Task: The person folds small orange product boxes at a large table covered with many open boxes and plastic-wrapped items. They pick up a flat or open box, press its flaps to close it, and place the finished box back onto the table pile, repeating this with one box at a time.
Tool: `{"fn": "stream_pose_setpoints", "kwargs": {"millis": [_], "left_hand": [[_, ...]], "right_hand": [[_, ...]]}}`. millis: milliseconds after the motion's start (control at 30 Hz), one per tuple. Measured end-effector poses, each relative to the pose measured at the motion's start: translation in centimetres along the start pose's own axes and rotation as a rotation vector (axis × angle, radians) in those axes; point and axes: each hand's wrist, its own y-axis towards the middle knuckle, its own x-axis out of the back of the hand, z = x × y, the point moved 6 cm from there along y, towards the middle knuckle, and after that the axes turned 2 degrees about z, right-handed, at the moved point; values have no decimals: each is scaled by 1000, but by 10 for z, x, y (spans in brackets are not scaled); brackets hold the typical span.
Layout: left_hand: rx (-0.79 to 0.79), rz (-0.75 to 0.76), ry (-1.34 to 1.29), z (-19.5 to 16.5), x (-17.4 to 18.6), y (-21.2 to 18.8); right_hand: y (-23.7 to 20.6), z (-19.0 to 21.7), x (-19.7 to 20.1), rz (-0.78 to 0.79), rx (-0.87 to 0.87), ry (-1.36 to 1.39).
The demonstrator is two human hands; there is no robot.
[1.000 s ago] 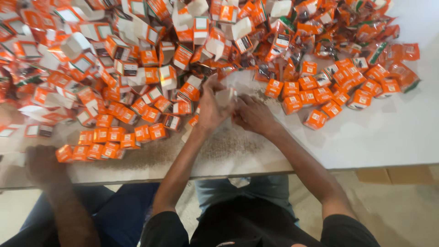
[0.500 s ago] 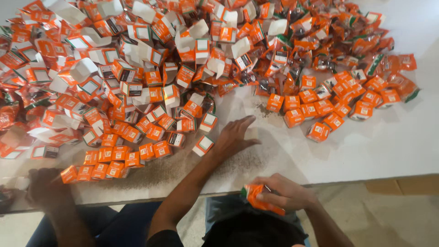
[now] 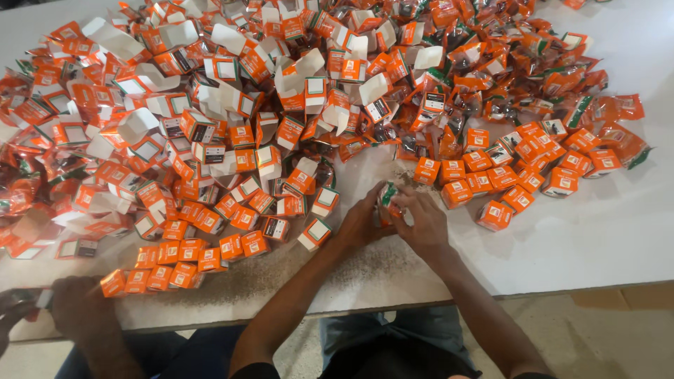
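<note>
Both hands are meeting on one small packet [image 3: 387, 200], orange with a green edge, sitting on the white table [image 3: 604, 231] just in front of the pile; left hand [image 3: 361, 223] is cupping it from the left, right hand [image 3: 421, 219] is closing over it with fingers bent, so both are holding it. Fine dark crumbs are lying on the table under and left of the hands

Counts: one packet in the grip; small orange boxes [image 3: 495, 179] are numbering about twenty in the loose cluster right of the hands, about fifteen more are sitting in rows [image 3: 182, 253] to the left. The big heap [image 3: 281, 91] behind is holding too many to count: open orange-and-white boxes with flaps up, shiny orange packets mixed in, mostly at the top right

Labels: square white panels on box faces, too small to make out

Another person's hand [image 3: 81, 305] is resting at the near table edge, far left, touching a box

Open room: bare table right of the cluster and along the near edge
</note>
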Motion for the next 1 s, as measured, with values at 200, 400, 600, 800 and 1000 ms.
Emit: {"fn": "stream_pose_setpoints", "kwargs": {"millis": [200,400,600,800,1000], "left_hand": [[-105,-37,-12,3,-7,0],[-214,-6,111,-13,-8,-5],[-83,58,153,-7,-15,-4],[-235,28,258,-7,-17,-5],[-168,34,263,-5,-20,-6]], "right_hand": [[-20,9,12,21,2,37],[-44,19,20,-23,-56,81],[-57,21,34,-187,-37,84],[-44,23,37,-143,5,-21],[-20,22,22,219,-96,-103]]}}
